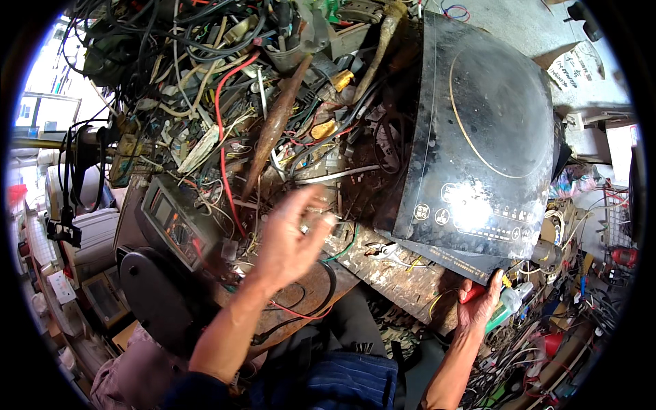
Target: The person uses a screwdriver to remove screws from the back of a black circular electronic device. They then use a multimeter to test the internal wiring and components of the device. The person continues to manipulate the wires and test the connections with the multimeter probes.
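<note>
My left hand [290, 236] hovers over a cluttered wooden workbench [396, 273], blurred, fingers apart, with a small pale item at the fingertips that I cannot make out. A black induction cooktop [482, 137] lies on the bench to the right, its glass top dusty with a control panel at the near edge. My right hand [482, 304] is below the cooktop's near corner, closed around a red-handled tool [471, 294]. A multimeter [176, 222] lies left of my left hand.
A dense tangle of wires, cables and a red lead [222, 137] covers the back of the bench, with a long rusty rod [273, 130] across it. Pliers [383, 251] lie near the bench edge. Boxes and parts crowd the floor at right.
</note>
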`<act>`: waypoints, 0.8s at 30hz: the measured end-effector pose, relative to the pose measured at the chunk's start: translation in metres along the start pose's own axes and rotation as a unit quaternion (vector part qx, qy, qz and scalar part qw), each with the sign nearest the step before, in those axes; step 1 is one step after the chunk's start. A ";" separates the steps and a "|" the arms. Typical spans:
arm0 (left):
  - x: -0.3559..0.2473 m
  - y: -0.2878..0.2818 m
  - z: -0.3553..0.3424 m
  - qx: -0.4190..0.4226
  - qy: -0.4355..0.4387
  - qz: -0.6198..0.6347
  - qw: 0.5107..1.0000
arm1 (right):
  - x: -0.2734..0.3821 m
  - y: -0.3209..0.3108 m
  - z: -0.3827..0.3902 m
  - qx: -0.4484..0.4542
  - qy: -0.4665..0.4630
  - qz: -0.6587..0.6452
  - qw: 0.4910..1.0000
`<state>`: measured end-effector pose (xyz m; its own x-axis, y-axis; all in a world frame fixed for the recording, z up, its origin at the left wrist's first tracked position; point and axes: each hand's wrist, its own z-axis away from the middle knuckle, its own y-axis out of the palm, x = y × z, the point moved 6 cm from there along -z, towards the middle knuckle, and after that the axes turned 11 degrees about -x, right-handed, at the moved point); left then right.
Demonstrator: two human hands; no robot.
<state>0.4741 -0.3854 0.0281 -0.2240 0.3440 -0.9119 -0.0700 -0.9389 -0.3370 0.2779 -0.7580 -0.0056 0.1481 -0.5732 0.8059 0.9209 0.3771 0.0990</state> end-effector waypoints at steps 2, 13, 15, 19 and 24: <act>0.010 0.041 0.023 0.057 -0.104 0.140 0.983 | -0.001 -0.001 -0.003 0.012 0.003 -0.001 1.000; 0.009 0.117 0.047 0.122 -0.124 0.369 0.913 | 0.001 0.009 -0.004 0.029 0.020 -0.009 0.999; 0.000 0.116 0.045 0.101 -0.120 0.409 0.899 | 0.004 0.014 0.004 0.023 0.010 0.004 1.000; -0.001 0.097 0.032 0.067 -0.172 0.397 0.899 | 0.003 0.030 0.025 0.020 -0.007 0.029 0.999; -0.020 0.057 -0.015 -0.003 -0.141 0.395 0.908 | -0.005 0.087 0.067 0.119 0.014 0.023 0.993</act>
<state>0.4891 -0.4454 0.0237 -0.4426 -0.4536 -0.7735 0.2256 -0.8912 0.3935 0.3327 -0.6741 0.0384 0.2005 -0.5699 0.7969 0.8024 0.5622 0.2003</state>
